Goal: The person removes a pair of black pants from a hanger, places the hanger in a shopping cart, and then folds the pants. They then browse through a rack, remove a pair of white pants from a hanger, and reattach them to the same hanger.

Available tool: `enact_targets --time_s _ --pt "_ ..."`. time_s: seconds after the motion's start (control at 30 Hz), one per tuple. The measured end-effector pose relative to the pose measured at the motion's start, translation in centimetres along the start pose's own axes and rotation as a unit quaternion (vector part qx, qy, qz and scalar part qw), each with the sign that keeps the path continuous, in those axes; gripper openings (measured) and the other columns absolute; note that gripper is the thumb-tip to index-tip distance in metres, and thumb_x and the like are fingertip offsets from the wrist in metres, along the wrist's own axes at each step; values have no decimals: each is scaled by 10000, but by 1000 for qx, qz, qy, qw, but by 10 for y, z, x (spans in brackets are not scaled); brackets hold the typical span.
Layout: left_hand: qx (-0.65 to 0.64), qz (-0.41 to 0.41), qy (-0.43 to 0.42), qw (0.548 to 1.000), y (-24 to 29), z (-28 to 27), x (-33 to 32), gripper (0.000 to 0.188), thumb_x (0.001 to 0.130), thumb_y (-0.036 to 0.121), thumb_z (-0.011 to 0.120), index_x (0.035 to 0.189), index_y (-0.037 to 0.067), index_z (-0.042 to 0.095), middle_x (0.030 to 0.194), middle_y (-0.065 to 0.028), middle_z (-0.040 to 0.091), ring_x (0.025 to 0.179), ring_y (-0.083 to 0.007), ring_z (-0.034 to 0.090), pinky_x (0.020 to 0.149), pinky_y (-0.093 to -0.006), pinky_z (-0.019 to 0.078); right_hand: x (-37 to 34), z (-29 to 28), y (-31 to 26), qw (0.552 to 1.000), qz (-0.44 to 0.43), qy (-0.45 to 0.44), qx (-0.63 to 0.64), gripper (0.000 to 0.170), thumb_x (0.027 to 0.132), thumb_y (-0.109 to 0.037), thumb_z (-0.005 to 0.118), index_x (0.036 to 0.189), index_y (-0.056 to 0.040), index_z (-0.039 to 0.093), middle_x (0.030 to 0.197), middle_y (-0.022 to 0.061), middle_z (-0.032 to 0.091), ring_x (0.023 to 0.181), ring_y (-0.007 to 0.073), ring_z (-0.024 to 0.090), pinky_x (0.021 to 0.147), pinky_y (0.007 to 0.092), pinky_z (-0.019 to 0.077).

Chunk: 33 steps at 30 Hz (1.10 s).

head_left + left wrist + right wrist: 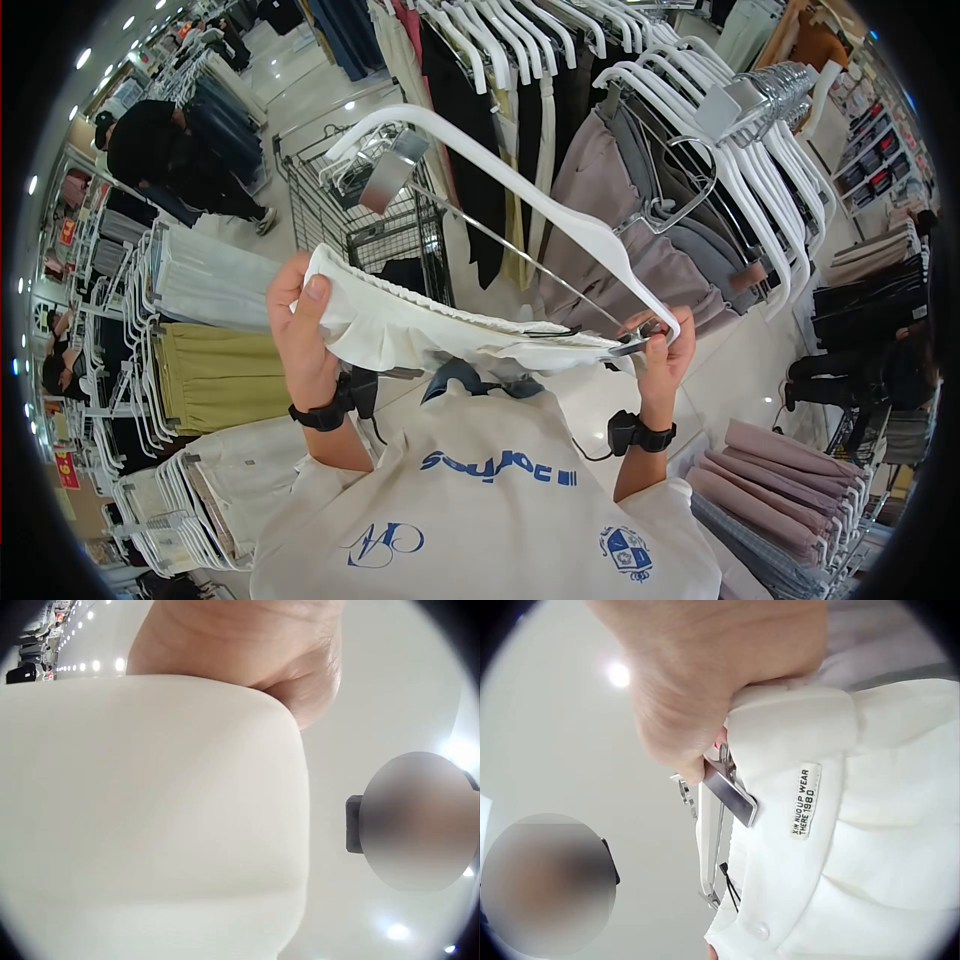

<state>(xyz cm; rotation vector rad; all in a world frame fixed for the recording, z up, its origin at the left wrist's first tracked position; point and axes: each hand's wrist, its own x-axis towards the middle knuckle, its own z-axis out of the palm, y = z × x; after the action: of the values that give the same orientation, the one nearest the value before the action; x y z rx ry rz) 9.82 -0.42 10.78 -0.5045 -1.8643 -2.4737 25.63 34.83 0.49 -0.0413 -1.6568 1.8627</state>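
Note:
A white garment [440, 325] with a gathered waistband is stretched between both hands in front of the chest. My left hand [305, 320] pinches the waistband's left end, thumb on top. At the other end my right hand [665, 360] grips a metal clip [731, 796] of a white hanger [530, 195], and the clip sits at the waistband's edge. The hanger slants up over the garment, its other clip [388, 180] hanging free of the cloth at upper left. In the right wrist view a sewn label [806, 801] and a button [760, 931] show on the waistband. White cloth fills much of the left wrist view.
Behind the garment stands a wire shopping cart [375, 220]. Trousers on white hangers [610, 190] crowd a rack ahead to the right. Racks with olive trousers [220, 375] and mauve trousers [780, 475] flank the body. A person in black [160, 150] stands far left.

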Motion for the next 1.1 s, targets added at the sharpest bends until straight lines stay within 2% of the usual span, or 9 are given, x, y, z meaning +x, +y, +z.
enact_targets --time_s 0.3,0.37,0.4,0.6,0.7,0.77,0.8,1.03,1.1 --pt "15 52 43 998 16 -34 39 469 920 253 688 1267 -26 541 1066 -72 631 903 -135 627 808 -278 524 23 51 -1 999 -6 22 36 398 940 -368 666 976 -68 407 898 150 641 770 192 622 724 336 528" --pt "33 93 61 993 34 -29 52 316 885 283 728 1004 6 635 881 -8 625 777 -84 572 714 -224 460 31 64 1 999 -16 19 45 397 941 -366 666 976 -67 406 896 152 637 773 198 626 721 337 530" --pt "31 95 65 993 40 -32 58 316 885 283 728 1004 6 635 881 -8 625 777 -84 572 714 -224 460 34 73 1 998 -24 20 55 397 942 -363 666 976 -67 405 894 155 634 776 204 630 719 338 532" --pt "20 155 121 980 59 -82 88 394 925 333 671 1145 11 614 997 -43 648 850 -117 606 746 -254 491 57 124 -7 995 -36 53 71 348 966 -350 627 997 -58 442 876 95 555 776 174 574 716 326 505" --pt "-149 69 223 961 78 -101 99 468 966 415 588 1228 27 577 1053 -85 651 852 -169 627 761 -292 514 66 140 -8 986 -29 137 88 317 977 -322 607 1044 -46 464 901 98 548 775 191 576 712 337 490" --pt "15 213 272 938 77 -120 105 495 992 447 524 1261 32 555 1051 -114 647 862 -210 641 764 -320 528 72 146 -5 989 -42 120 81 311 979 -325 605 1036 -52 466 887 77 520 771 182 561 703 329 482" --pt "-67 185 198 960 84 -134 105 413 1003 362 522 1268 47 559 1141 -120 653 1004 -212 641 786 -356 553 73 148 -4 989 -43 120 79 311 979 -325 605 1036 -52 466 887 77 520 771 182 561 703 329 482" --pt "-77 85 156 981 66 -159 127 399 988 346 538 1212 19 583 1064 -110 655 933 -200 647 814 -332 533 78 193 11 997 -19 36 61 377 956 -388 638 1003 -65 448 867 65 498 746 164 540 675 325 480" --pt "-80 90 140 983 63 -154 135 321 973 314 589 1065 6 605 867 -67 663 739 -140 658 679 -238 524 78 210 13 998 -3 -13 65 340 988 -365 597 1049 -58 466 885 57 478 791 155 518 701 283 430"
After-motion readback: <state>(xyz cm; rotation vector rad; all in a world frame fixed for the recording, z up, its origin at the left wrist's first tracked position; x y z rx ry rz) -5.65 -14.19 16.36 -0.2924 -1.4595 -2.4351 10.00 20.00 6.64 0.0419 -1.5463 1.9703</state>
